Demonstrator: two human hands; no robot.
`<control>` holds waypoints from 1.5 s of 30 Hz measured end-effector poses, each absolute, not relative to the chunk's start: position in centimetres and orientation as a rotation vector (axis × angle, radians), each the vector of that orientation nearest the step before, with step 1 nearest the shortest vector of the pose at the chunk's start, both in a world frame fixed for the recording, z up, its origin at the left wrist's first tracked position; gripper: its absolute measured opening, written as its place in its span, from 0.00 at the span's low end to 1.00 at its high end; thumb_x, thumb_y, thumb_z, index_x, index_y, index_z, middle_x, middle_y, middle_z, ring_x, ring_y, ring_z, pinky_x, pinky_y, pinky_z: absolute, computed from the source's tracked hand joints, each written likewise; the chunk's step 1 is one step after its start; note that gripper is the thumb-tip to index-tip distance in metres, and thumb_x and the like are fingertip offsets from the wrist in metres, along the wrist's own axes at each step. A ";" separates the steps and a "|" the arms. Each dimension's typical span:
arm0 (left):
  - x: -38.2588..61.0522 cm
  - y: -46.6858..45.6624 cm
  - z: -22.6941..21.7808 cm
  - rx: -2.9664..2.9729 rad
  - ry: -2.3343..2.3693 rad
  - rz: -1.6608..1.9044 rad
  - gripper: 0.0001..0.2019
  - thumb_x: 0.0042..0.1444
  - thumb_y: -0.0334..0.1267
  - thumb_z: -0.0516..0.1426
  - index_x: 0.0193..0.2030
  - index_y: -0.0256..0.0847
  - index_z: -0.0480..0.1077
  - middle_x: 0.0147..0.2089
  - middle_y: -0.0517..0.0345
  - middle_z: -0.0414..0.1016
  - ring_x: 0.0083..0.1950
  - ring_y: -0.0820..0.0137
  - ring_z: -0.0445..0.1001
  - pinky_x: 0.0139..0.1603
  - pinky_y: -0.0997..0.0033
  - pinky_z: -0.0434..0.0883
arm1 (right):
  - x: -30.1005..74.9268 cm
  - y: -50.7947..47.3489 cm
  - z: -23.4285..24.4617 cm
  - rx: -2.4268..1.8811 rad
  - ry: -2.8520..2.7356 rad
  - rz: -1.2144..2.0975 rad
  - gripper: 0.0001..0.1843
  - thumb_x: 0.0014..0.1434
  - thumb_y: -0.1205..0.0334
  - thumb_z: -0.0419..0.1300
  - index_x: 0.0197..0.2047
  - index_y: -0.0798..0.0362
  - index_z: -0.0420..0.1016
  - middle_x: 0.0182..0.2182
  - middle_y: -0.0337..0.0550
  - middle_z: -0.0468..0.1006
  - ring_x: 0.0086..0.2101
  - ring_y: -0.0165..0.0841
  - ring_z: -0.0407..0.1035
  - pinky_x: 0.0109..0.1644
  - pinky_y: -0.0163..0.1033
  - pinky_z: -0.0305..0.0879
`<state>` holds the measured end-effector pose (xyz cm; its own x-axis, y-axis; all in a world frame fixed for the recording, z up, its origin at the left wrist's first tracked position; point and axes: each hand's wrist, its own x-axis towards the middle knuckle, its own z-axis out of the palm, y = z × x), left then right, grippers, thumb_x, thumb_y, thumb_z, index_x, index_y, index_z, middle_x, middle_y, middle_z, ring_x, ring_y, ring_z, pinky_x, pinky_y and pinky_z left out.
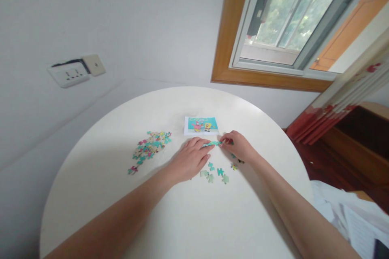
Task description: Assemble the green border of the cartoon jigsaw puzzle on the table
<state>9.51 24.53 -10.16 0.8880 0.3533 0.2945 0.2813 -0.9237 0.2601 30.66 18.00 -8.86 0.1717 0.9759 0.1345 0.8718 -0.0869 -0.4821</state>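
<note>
Head view shows two bare hands at work beyond the middle of a round white counter [212,218], nearer its far edge than its near one. Between the fingertips lies a narrow row of jigsaw pieces [214,143], just on the near side of a picture card [202,126], which lies towards the far edge. The left hand [190,158] rests palm down with its fingers stretched over the row's left end; its grip is apart, the thumb clear of the fingers. The right hand [240,145] bends its fingers down at the row's right end; whether its grip is clamped on a piece, I cannot tell. The row looks joined, though it is too small and too covered to be sure, and by that reading only a small share is assembled. Much is left: a heap of pieces [152,145] spreads towards the left edge, unjoined as far as it shows, and a handful of loose pieces [225,179] lies on the near side of the hands, mostly apart, some beside the right forearm.
</note>
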 end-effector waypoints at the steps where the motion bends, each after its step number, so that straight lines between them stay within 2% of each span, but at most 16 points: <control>1: 9.5 24.6 -10.2 2.845 0.482 0.507 0.19 0.66 0.42 0.44 0.61 0.47 0.62 0.58 0.53 0.65 0.61 0.61 0.57 0.60 0.55 0.59 | 30.7 18.0 -8.9 -2.004 -1.748 0.308 0.09 0.53 0.63 0.61 0.38 0.54 0.79 0.33 0.45 0.76 0.32 0.30 0.69 0.40 0.32 0.62; 8: 9.5 24.7 -10.6 2.843 0.474 0.516 0.19 0.66 0.41 0.44 0.61 0.48 0.62 0.58 0.53 0.65 0.61 0.62 0.57 0.61 0.55 0.58 | 32.1 16.1 -7.7 -2.182 -1.844 0.323 0.06 0.50 0.65 0.63 0.33 0.52 0.80 0.32 0.43 0.76 0.33 0.32 0.69 0.38 0.34 0.62; 12: 9.4 24.6 -10.5 2.840 0.482 0.511 0.19 0.66 0.41 0.44 0.60 0.48 0.63 0.58 0.53 0.65 0.61 0.62 0.57 0.61 0.56 0.58 | 32.1 14.4 -6.4 -2.257 -1.887 0.377 0.09 0.49 0.68 0.62 0.36 0.51 0.79 0.33 0.44 0.76 0.34 0.34 0.69 0.37 0.35 0.62; 15: 9.4 24.6 -10.4 2.847 0.493 0.502 0.18 0.66 0.40 0.44 0.60 0.48 0.63 0.58 0.54 0.65 0.61 0.62 0.57 0.61 0.56 0.58 | 30.8 13.9 -5.7 -2.219 -1.942 0.282 0.10 0.51 0.68 0.61 0.38 0.52 0.79 0.35 0.46 0.76 0.36 0.35 0.69 0.41 0.37 0.62; 19: 9.5 24.5 -10.3 2.855 0.478 0.512 0.18 0.65 0.38 0.45 0.60 0.47 0.62 0.58 0.54 0.65 0.60 0.62 0.57 0.60 0.56 0.59 | 28.0 14.0 -5.4 -1.984 -2.119 0.294 0.06 0.54 0.64 0.62 0.37 0.52 0.78 0.36 0.46 0.76 0.41 0.36 0.68 0.47 0.39 0.60; 22: 9.5 24.5 -10.3 2.863 0.465 0.521 0.17 0.65 0.37 0.45 0.58 0.45 0.64 0.57 0.53 0.65 0.59 0.62 0.58 0.60 0.57 0.60 | 26.2 14.1 -5.8 -1.871 -2.192 0.338 0.11 0.54 0.59 0.63 0.41 0.52 0.77 0.39 0.47 0.75 0.43 0.38 0.68 0.49 0.41 0.60; 26: 9.6 24.6 -10.4 2.884 0.466 0.504 0.16 0.65 0.37 0.45 0.55 0.43 0.66 0.57 0.52 0.65 0.60 0.61 0.58 0.59 0.57 0.60 | 25.5 14.3 -6.6 -1.804 -2.171 0.406 0.09 0.52 0.68 0.62 0.39 0.52 0.77 0.40 0.45 0.76 0.44 0.36 0.68 0.50 0.38 0.62; 29: 9.5 24.7 -10.4 2.886 0.459 0.501 0.16 0.65 0.37 0.46 0.57 0.44 0.65 0.57 0.52 0.65 0.60 0.61 0.57 0.60 0.57 0.60 | 26.2 14.5 -6.9 -1.732 -2.173 0.441 0.15 0.51 0.77 0.57 0.39 0.52 0.77 0.41 0.43 0.76 0.44 0.33 0.69 0.50 0.35 0.61; 31: 9.5 24.7 -10.4 2.878 0.456 0.507 0.17 0.65 0.36 0.46 0.58 0.44 0.64 0.58 0.53 0.65 0.60 0.62 0.58 0.60 0.56 0.60 | 26.8 14.5 -7.0 -1.742 -2.174 0.409 0.20 0.50 0.79 0.55 0.41 0.50 0.78 0.41 0.43 0.76 0.44 0.33 0.69 0.51 0.35 0.61; 34: 9.5 24.7 -10.4 2.860 0.463 0.516 0.17 0.65 0.36 0.46 0.58 0.45 0.64 0.58 0.53 0.65 0.60 0.62 0.58 0.61 0.57 0.59 | 27.3 14.5 -6.8 -1.847 -2.121 0.328 0.19 0.50 0.75 0.58 0.43 0.50 0.78 0.39 0.45 0.76 0.42 0.35 0.69 0.50 0.37 0.61; 37: 9.5 24.6 -10.3 2.850 0.471 0.510 0.17 0.65 0.36 0.46 0.59 0.46 0.63 0.58 0.53 0.65 0.60 0.63 0.58 0.61 0.57 0.59 | 27.5 14.5 -6.6 -1.901 -2.130 0.295 0.11 0.52 0.70 0.60 0.39 0.51 0.79 0.36 0.45 0.76 0.39 0.35 0.69 0.46 0.37 0.61; 41: 9.5 24.6 -10.3 2.857 0.477 0.502 0.18 0.65 0.36 0.46 0.60 0.47 0.63 0.58 0.54 0.64 0.60 0.62 0.58 0.61 0.56 0.59 | 27.6 14.5 -6.4 -1.957 -2.143 0.288 0.11 0.54 0.71 0.58 0.38 0.51 0.79 0.35 0.44 0.76 0.39 0.34 0.69 0.46 0.36 0.61; 45: 9.5 24.5 -10.3 2.856 0.484 0.514 0.18 0.65 0.36 0.46 0.60 0.47 0.62 0.58 0.54 0.64 0.61 0.62 0.58 0.61 0.56 0.59 | 27.6 14.4 -6.4 -2.043 -2.054 0.298 0.10 0.54 0.59 0.62 0.39 0.53 0.79 0.36 0.47 0.75 0.38 0.36 0.69 0.44 0.39 0.62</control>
